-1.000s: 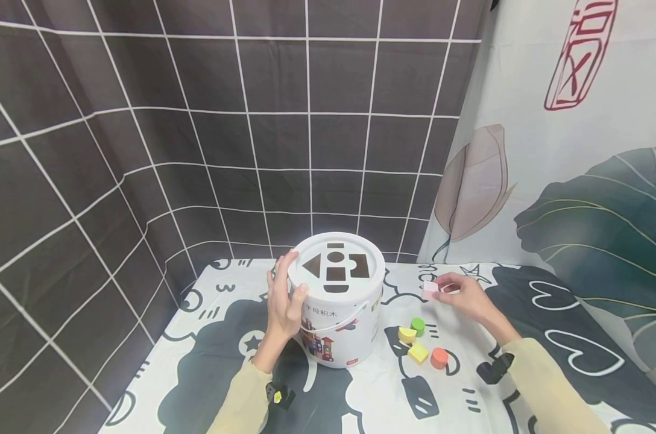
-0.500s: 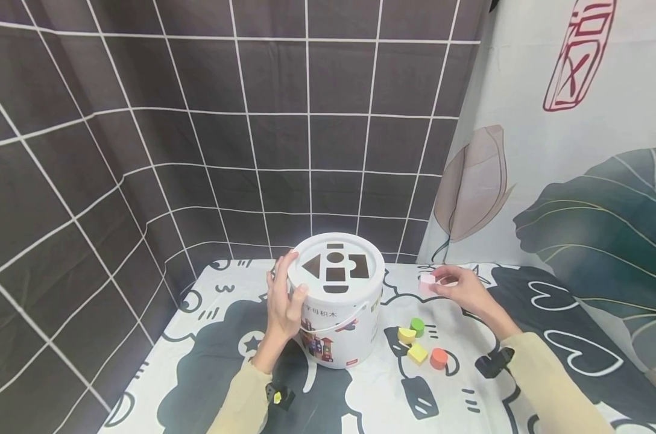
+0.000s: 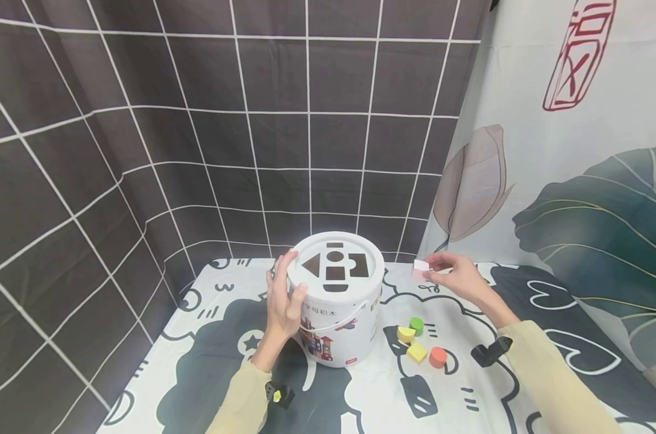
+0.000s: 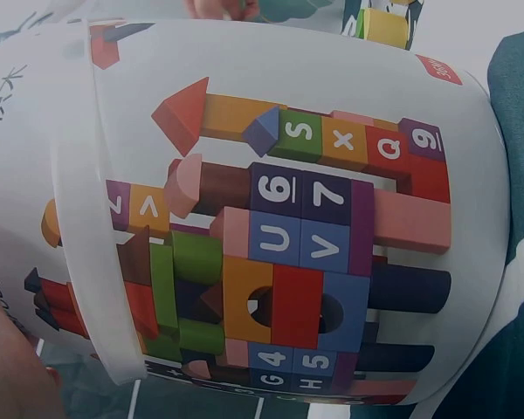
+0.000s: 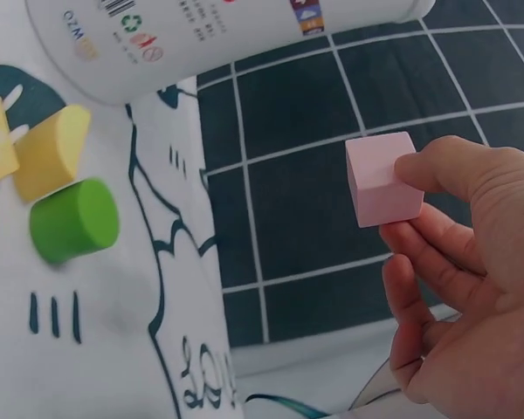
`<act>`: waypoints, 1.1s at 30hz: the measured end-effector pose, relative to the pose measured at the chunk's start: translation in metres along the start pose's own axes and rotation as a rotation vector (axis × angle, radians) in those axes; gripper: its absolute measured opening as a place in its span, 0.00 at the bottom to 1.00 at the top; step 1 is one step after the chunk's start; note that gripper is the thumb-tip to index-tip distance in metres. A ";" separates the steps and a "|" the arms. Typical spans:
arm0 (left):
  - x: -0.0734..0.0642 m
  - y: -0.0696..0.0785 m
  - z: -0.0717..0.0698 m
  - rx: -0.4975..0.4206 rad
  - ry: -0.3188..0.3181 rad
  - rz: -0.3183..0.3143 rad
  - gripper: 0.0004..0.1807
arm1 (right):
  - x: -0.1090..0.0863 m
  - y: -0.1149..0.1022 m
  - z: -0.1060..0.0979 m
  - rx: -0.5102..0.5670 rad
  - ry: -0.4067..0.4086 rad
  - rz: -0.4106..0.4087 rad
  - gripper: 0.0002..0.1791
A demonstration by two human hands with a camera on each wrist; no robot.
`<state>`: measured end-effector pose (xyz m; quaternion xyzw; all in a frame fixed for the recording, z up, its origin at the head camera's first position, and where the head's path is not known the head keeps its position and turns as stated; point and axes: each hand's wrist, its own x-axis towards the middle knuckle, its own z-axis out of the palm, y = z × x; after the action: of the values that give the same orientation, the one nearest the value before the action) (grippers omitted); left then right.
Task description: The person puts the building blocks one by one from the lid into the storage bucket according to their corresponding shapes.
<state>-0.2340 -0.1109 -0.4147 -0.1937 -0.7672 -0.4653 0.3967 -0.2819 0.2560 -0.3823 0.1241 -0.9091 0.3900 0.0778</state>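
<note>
Left hand (image 3: pixel 284 302) grips the bucket (image 3: pixel 340 340), long axis upright; at its two o'clock, right hand (image 3: pixel 458 278) pinches a pink block (image 5: pixel 377 185), pale face up.

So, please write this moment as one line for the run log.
left hand: on bucket | lid: on | right hand: pinches pink block, apart from bucket | green block: on cloth

One bucket (image 3: pixel 355 331), one pink cube (image 5: pixel 377 188), two yellow blocks (image 3: pixel 416 353), seemingly two cylinders (image 3: pixel 438 357)

Red cylinder (image 3: pixel 438 357) cut off by the right wrist view's left edge, bucket (image 3: pixel 336 304) by its top
</note>
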 end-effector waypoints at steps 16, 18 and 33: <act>0.001 0.001 0.000 0.003 0.008 0.011 0.35 | 0.010 -0.035 -0.009 0.006 0.012 -0.108 0.16; 0.001 0.001 0.000 0.004 0.006 0.010 0.35 | 0.011 -0.039 -0.012 0.007 0.015 -0.120 0.16; 0.000 0.000 0.000 -0.004 0.013 0.021 0.35 | 0.017 -0.075 -0.019 0.058 0.025 -0.185 0.14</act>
<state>-0.2341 -0.1110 -0.4144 -0.1996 -0.7613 -0.4641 0.4064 -0.2755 0.2173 -0.3140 0.2047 -0.8811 0.4087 0.1210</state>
